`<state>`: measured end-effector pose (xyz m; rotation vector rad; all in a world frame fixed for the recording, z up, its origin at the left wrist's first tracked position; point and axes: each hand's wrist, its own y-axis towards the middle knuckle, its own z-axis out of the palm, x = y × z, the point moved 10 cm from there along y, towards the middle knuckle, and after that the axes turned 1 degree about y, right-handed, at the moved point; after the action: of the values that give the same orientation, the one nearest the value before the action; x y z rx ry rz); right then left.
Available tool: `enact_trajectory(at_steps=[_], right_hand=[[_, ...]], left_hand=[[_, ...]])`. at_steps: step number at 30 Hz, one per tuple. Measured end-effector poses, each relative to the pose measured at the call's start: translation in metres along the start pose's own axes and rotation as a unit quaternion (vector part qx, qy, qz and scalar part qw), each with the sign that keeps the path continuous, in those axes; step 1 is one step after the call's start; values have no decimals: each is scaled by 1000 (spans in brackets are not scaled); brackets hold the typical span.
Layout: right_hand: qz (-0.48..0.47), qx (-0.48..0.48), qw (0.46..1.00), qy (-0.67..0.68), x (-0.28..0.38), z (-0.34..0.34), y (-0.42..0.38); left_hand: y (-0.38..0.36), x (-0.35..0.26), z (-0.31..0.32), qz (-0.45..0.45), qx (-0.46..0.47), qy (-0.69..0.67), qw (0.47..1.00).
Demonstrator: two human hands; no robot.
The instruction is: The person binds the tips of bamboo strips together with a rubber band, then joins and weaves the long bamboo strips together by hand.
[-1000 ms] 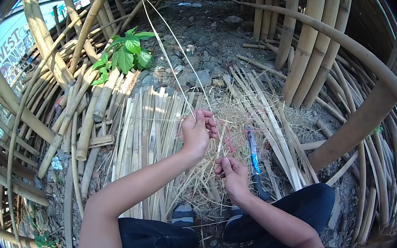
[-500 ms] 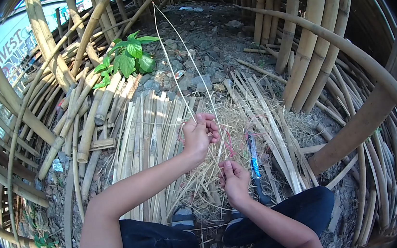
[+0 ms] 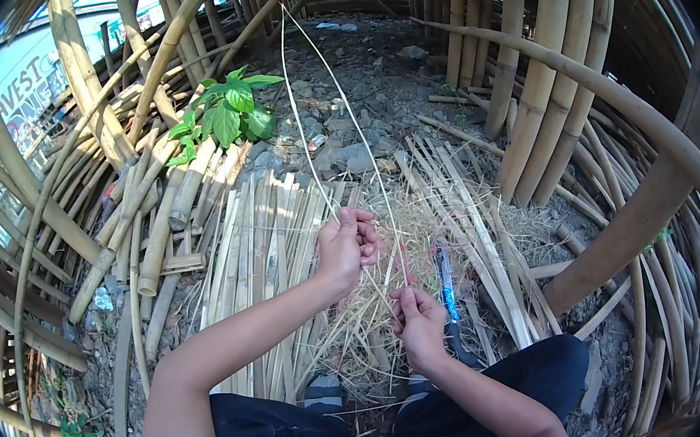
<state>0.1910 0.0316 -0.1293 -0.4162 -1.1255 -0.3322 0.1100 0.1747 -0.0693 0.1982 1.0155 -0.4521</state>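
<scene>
A thin pale bamboo strip (image 3: pixel 354 120) rises far ahead of me and bends sharply at its top, so that two lengths run down toward my hands. My left hand (image 3: pixel 345 249) is pinched on the left length. Lower and to the right, my right hand (image 3: pixel 419 322) has its fingers closed on the strip near its lower part. Just right of that hand lies a knife-like tool with a blue wrapping (image 3: pixel 449 293). A pink string (image 3: pixel 407 264) shows between the hands. Straw-like shavings (image 3: pixel 353 329) cover the ground below.
Split bamboo slats (image 3: pixel 256 254) lie at the left, with more slats (image 3: pixel 485 247) at the right. Bamboo poles (image 3: pixel 556 69) stand on both sides. A thick slanting pole (image 3: pixel 616 233) is at the right. A green plant (image 3: pixel 228 112) grows beyond the left slats.
My left hand has shifted slightly left and down, and my right hand slightly right and down. The strip's bent top has moved a little to the right.
</scene>
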Motion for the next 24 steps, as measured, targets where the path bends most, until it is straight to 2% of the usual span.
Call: enact_trajectory(at_steps=[7,12,14,17,24], right_hand=[[2,3,1000,9,1,0,-3],[-8,-2,1000,-4,5,-5,-1],[-6,-7,1000,-12,6,-8,2],[9,-14,1000,-16,7,-9,1],[12,-16,999,-38,11,-9,4]], left_hand=[[0,2,-3,-17,1,-8,1000],[-22,29,3,-87,3,-50,995],[-39,38,5,-88,-3,-29,996],[-59,49,7,-89,5,125,988],[-62,42,6,-59,3,209,976]])
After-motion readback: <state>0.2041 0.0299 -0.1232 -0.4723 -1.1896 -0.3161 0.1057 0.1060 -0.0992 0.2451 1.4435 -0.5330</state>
